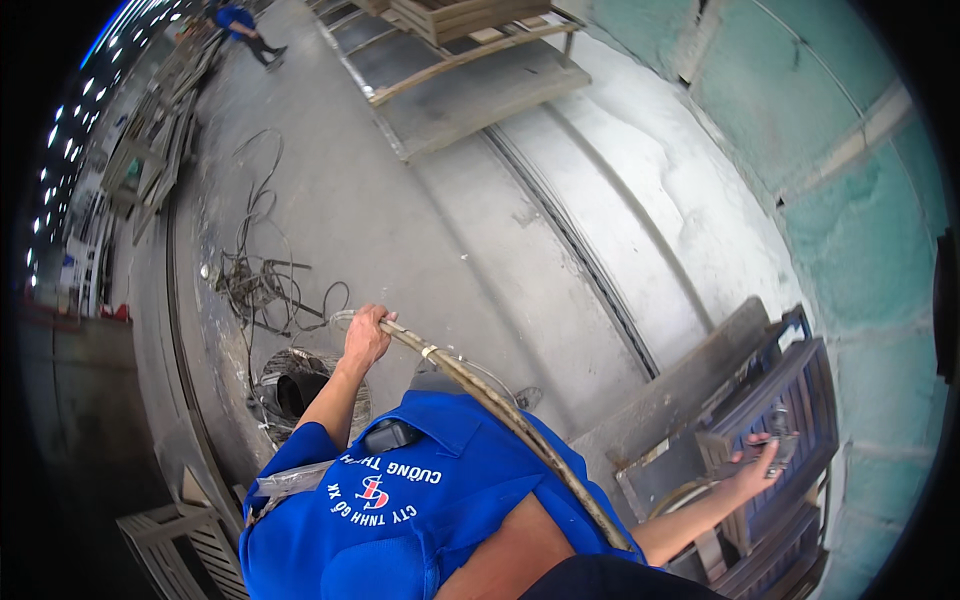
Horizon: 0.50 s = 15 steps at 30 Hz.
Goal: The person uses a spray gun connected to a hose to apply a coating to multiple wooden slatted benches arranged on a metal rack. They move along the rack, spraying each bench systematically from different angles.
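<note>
My left hand (366,338) is closed around a long beige hose (490,398), out in front of my body. From there the hose runs down across my blue shirt toward my right side. Stretched out to the right, my right hand (762,462) grips a small metal spray gun (783,440). The gun is in front of a dark slatted wooden piece (812,390), which leans among other boards near the wall. Whether the gun touches the slats I cannot tell. A thinner hose (690,492) runs beside my right forearm.
Tangled cables and a dark piece of equipment (255,285) lie on the floor at left, near a round container (290,385). Ahead, a low platform (480,105) bears slatted wood. A floor rail (580,250) runs toward me. Another person (240,25) is far off. A green wall (850,220) bounds the right.
</note>
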### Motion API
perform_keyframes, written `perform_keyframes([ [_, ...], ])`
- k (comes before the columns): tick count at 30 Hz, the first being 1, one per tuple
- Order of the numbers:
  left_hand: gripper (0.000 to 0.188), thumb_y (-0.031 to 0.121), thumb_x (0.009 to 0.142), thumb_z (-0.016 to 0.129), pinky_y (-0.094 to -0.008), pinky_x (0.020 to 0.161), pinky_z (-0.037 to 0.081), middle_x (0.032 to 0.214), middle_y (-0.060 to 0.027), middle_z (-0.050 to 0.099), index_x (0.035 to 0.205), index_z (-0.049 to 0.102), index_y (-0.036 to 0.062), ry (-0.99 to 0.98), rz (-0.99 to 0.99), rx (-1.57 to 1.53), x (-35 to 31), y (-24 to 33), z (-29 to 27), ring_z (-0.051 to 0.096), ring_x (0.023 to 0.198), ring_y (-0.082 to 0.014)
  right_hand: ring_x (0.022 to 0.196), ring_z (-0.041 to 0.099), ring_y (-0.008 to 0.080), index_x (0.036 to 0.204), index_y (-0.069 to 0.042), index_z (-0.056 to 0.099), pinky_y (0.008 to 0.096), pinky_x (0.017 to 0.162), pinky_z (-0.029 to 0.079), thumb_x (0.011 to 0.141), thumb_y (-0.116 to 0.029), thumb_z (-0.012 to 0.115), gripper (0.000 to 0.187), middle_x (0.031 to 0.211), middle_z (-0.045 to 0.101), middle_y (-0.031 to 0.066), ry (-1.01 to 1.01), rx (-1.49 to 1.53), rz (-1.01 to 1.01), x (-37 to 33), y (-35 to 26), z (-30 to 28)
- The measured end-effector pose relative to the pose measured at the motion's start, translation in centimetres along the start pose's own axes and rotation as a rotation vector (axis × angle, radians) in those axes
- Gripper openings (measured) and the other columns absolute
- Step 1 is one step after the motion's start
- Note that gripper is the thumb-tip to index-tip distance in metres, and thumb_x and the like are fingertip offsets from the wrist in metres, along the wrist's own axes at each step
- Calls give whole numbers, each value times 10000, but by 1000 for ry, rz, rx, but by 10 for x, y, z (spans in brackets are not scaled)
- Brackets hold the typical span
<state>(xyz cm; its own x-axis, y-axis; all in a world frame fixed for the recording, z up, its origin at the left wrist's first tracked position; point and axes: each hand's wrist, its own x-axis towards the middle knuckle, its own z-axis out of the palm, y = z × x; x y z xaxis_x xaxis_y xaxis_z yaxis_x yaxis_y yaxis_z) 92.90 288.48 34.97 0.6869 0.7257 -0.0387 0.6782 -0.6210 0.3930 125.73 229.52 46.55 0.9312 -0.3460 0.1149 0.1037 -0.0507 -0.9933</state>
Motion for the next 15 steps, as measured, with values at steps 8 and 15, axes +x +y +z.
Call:
perform_keyframes([
  [8, 282, 261, 995, 651, -468, 805, 488, 906, -196, 623, 901, 647, -5, 467, -206, -189, 8, -149, -40, 601, 875, -410, 863, 664, 160, 1503, -108, 463, 254, 427, 443, 988, -135, 669, 555, 1014, 678, 78, -315, 247, 411, -145, 65, 212],
  [15, 309, 294, 1010, 657, -413, 804, 499, 917, -155, 647, 959, 669, -11, 632, -302, -312, 36, -266, -106, 623, 862, -320, 921, 677, 177, 1588, -184, 384, 254, 471, 479, 1027, -198, 632, 614, 1076, 680, 84, -559, 416, 575, -227, 67, 334],
])
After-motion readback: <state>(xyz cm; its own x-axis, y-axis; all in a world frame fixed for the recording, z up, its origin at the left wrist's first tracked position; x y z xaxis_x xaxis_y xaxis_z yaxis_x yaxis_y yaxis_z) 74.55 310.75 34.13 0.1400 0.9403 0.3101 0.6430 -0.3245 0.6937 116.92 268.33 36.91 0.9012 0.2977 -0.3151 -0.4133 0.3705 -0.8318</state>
